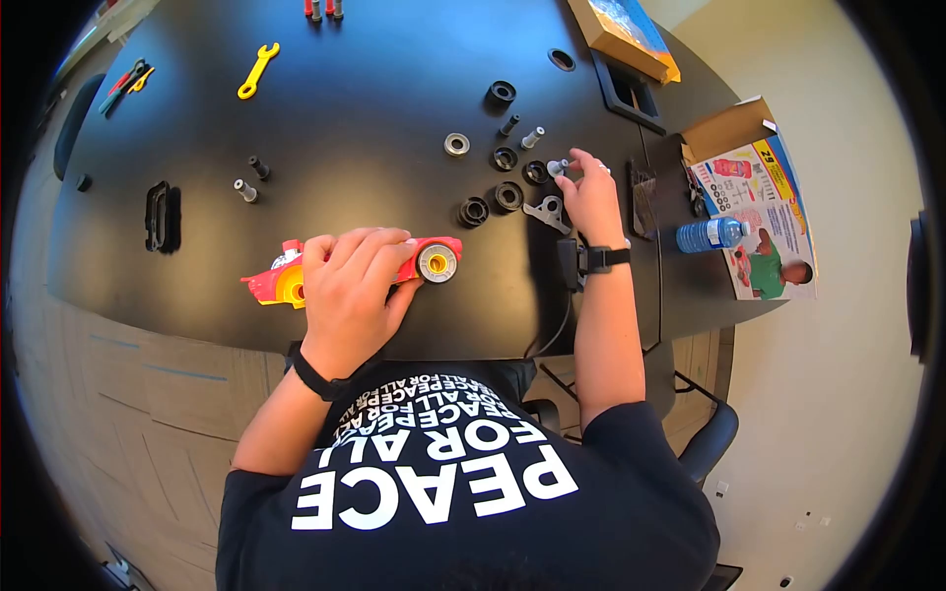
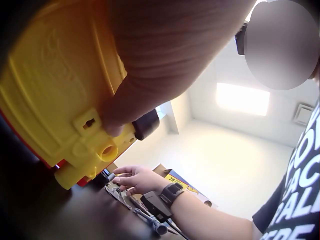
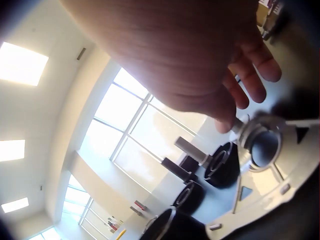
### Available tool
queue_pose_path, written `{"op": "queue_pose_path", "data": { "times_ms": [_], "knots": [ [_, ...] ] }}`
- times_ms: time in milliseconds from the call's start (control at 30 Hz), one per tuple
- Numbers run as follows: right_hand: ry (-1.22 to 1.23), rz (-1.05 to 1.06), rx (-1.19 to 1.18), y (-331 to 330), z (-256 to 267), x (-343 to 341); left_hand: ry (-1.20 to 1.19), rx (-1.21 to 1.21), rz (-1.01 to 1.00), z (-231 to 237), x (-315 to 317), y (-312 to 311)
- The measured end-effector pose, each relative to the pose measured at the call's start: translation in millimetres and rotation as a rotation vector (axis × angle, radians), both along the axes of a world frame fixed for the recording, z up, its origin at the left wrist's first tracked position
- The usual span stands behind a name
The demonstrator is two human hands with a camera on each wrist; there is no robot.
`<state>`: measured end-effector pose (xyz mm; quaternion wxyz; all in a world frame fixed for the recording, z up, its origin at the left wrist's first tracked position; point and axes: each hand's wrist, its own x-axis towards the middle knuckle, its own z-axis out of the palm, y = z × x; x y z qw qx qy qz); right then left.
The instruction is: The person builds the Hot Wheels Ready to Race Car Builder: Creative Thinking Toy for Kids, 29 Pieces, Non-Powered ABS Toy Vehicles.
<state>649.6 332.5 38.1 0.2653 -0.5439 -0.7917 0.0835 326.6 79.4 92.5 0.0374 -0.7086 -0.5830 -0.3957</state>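
Observation:
My left hand [image 1: 360, 286] grips a red and yellow toy car [image 1: 264, 287] from above, its thumb against the yellow underside [image 2: 55, 75] in the left wrist view. A grey-rimmed wheel [image 1: 438, 261] sits at the car's right end. At the right, my right hand [image 1: 591, 197] reaches over the table, fingers spread and loosely bent. Its thumb tip is right at a grey peg [image 3: 237, 125] in the right wrist view. Below that hand lies a grey bracket-like part [image 1: 546, 212]. A black wheel [image 1: 535, 172] is just left of the peg.
Several black rings, such as one wheel [image 1: 508, 197], and pegs [image 1: 532, 137] are scattered left of the right hand. A yellow wrench [image 1: 259, 71] lies at the far left. On the right are a water bottle [image 1: 711, 234] and an opened toy box [image 1: 754, 197].

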Motion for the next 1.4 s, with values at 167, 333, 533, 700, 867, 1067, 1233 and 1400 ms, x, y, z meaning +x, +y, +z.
{"op": "queue_pose_path", "data": {
  "times_ms": [167, 333, 533, 700, 867, 1067, 1233, 1400],
  "knots": [
    [0.009, -0.109, -0.182, 10.8, 0.6, -12.2, -0.012, 0.003, 0.012, 1.3, 0.2, 0.2],
    [0.029, -0.021, 0.091, 17.2, 4.4, -23.3, 0.001, 0.000, -0.005, 1.1, -0.4, -0.2],
    [0.059, -0.007, 0.017, 39.5, 7.3, -60.5, 0.023, 0.006, 0.003, -0.2, 1.1, 1.6],
    [0.554, 0.016, -0.063, 23.6, 16.4, -63.1, -0.007, 0.018, 0.009, 0.6, 0.6, 0.4],
    [1.005, 0.261, -0.680, -75.8, 91.6, -81.7, -0.011, -0.010, 0.013, 1.5, -0.1, -0.4],
    [0.524, 0.553, -0.444, -132.5, 123.4, -90.7, 0.003, -0.004, 0.015, 1.1, 1.8, 1.4],
    [0.111, 0.727, -0.206, -142.4, 133.5, -105.0, -0.009, 0.009, 0.027, 1.0, 1.8, 0.9],
    [0.018, 0.816, -0.139, -141.1, 128.8, -115.9, -0.014, 0.008, 0.017, 2.0, 0.9, 0.3]
  ]
}}
